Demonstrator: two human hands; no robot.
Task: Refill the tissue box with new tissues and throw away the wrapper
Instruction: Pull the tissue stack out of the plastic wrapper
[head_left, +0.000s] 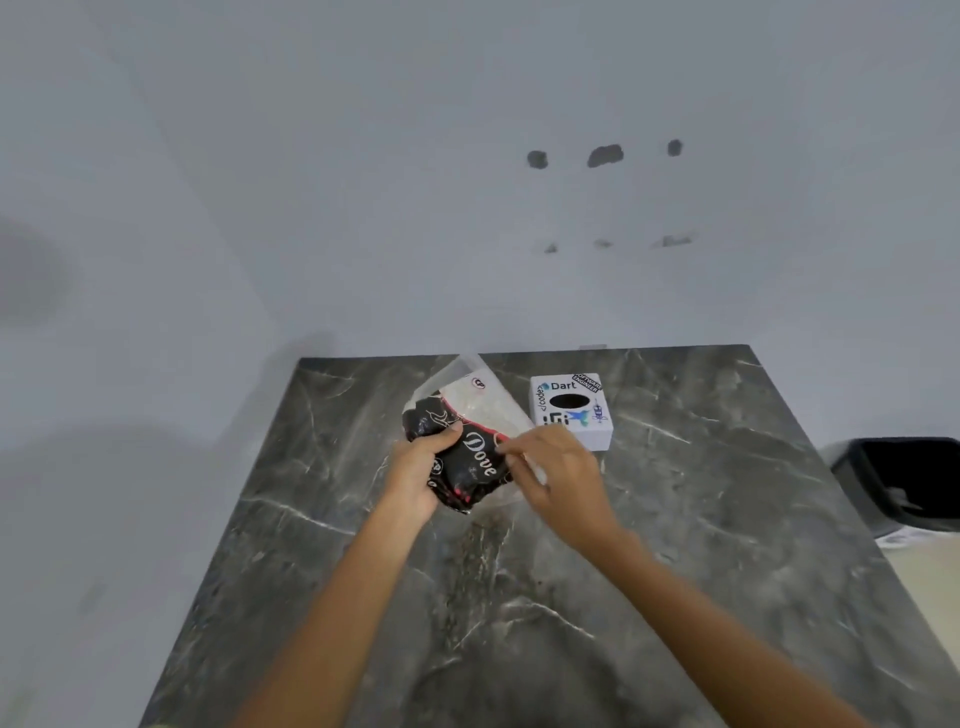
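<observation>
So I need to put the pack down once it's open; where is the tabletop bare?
Bare marble table right of the tissue box and all along the near edge. Crowded only mid-back, around the tissue pack and box.

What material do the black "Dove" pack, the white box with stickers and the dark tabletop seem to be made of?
Black "Dove" tissue pack: thin glossy plastic film, judging by its crinkles and clear end.
White cube-shaped tissue box with stickers: matte and smooth with rounded edges, probably plastic; painted wood is possible.
Dark grey tabletop: polished marble or a marble-look laminate, given its white veins and soft sheen.
</observation>
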